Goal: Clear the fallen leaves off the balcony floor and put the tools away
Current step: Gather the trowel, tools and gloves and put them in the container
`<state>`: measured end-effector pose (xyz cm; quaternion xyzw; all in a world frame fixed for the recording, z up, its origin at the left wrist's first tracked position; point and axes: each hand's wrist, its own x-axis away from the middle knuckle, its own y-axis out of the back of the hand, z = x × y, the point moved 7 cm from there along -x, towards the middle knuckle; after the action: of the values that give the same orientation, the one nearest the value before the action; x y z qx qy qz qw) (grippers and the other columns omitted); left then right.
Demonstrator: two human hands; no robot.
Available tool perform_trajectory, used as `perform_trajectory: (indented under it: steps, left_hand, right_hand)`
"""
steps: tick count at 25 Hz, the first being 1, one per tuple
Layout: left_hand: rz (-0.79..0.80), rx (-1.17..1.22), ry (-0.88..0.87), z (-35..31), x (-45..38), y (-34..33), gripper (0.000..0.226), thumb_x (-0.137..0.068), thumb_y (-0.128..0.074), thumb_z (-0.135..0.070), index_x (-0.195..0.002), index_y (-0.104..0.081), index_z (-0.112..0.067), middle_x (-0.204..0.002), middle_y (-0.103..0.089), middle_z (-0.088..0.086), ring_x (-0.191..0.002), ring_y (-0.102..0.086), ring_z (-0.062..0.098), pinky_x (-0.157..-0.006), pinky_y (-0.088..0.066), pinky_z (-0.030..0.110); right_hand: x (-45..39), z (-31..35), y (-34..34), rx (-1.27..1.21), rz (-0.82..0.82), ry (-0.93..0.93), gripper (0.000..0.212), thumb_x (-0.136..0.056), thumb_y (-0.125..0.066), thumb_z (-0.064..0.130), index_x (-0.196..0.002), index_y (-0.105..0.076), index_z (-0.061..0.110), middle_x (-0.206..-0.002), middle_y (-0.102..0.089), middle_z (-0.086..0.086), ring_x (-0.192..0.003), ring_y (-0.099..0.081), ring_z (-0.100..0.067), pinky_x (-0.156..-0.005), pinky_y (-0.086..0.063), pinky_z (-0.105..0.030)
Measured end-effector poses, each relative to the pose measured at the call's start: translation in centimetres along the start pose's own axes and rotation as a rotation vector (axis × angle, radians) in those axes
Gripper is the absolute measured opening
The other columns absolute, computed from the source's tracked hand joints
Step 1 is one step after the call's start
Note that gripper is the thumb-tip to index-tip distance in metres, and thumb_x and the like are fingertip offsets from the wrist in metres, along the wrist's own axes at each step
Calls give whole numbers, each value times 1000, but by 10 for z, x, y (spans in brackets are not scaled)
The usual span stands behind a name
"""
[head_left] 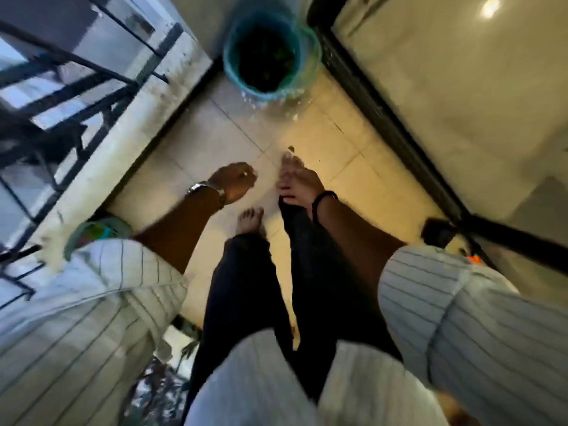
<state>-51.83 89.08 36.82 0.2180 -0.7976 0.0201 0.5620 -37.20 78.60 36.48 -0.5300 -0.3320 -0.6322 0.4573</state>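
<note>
The frame is blurred by motion as I look straight down at the tiled balcony floor [215, 130]. My left hand [235, 181], with a metal watch on the wrist, hangs in a loose fist and nothing shows in it. My right hand [299, 182], with a dark band on the wrist, hangs beside my right trouser leg, its fingers stretched downward and empty. A small dark leaf scrap [290, 148] lies on the tile just beyond my right fingertips. My bare left foot [250, 221] stands below the hands. No broom or dustpan is in view.
A teal pot [307, 78] with dark soil stands at the far end of the floor, with pale bits scattered around its base. A second teal pot [95, 230] sits by the left parapet under the black railing [76, 84]. A dark sliding-door track [396, 127] runs along the right.
</note>
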Motion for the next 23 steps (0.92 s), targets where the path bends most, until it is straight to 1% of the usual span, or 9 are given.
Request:
perform_trajectory:
  steps: [2,4,6,10,12,14,17,20,23]
  left_hand:
    - [88,-119,20,24,51,-18,24,-91,-59,-35,-108,-68,-20,-112,-72,12,-102,-68,31,-93,-55,40]
    - [110,-183,-2,35,100,-29,44,-83,-53,-55,-110,-66,-23,-114,-71,10,-104,-67,31,-94,-54,41]
    - [154,-286,-45,33,143,-45,49,-86,-48,-60,-113,-64,-22,-113,-70,7,-104,-65,30,-94,-53,42]
    - [211,-520,-209,20,189,-80,28,-102,-51,-41,-123,-59,-25,-107,-65,0,-103,-63,27,-77,-44,29]
    - [247,-694,-289,13,195,-92,26,-102,-50,-38,-123,-60,-24,-114,-66,2,-108,-62,27,-82,-45,29]
    - [359,-1081,-303,6,192,-100,34,-103,-46,-42,-128,-59,-23,-136,-60,5,-121,-57,26,-99,-45,33]
    - [325,-1549,-308,-39,188,-118,52,-103,-43,-49,-145,-45,-19,-154,-44,8,-138,-45,28,-112,-35,36]
    - [238,-1368,-522,-100,199,-171,33,-103,-48,-41,-130,-52,-21,-123,-67,14,-113,-63,34,-96,-49,38]
    - [283,-1112,-613,-121,216,-241,11,-104,-51,-30,-113,-57,-26,-98,-72,8,-93,-68,30,-85,-57,41]
  right_hand:
    - [43,-26,0,256,-71,115,13,-97,-56,23,-96,-65,14,-98,-69,-12,-83,-64,-26,-78,-55,-37]
    - [87,-55,7,447,-200,203,19,-97,-57,24,-105,-70,14,-110,-72,-8,-102,-65,-25,-95,-49,-29]
    - [134,-86,13,458,-285,219,19,-96,-59,20,-110,-70,13,-115,-71,-5,-109,-63,-22,-86,-39,-14]
    - [196,-140,21,367,-384,281,20,-95,-57,15,-113,-67,12,-115,-69,-1,-105,-62,-18,-76,-39,-13]
    - [223,-175,28,266,-418,307,20,-96,-59,11,-114,-65,8,-111,-66,-2,-104,-59,-16,-82,-41,-7]
    - [243,-232,46,206,-541,274,19,-94,-61,24,-112,-65,20,-115,-65,-5,-114,-56,-24,-102,-43,-24]
    - [265,-344,73,-22,-630,100,26,-91,-61,43,-115,-61,33,-118,-65,-7,-117,-56,-31,-107,-42,-45]
    - [298,-415,89,-253,-685,98,21,-91,-62,40,-111,-60,37,-105,-69,7,-105,-63,-23,-103,-45,-47]
    - [319,-485,108,-465,-709,144,25,-94,-64,33,-118,-61,27,-107,-67,2,-101,-65,-23,-94,-52,-38]
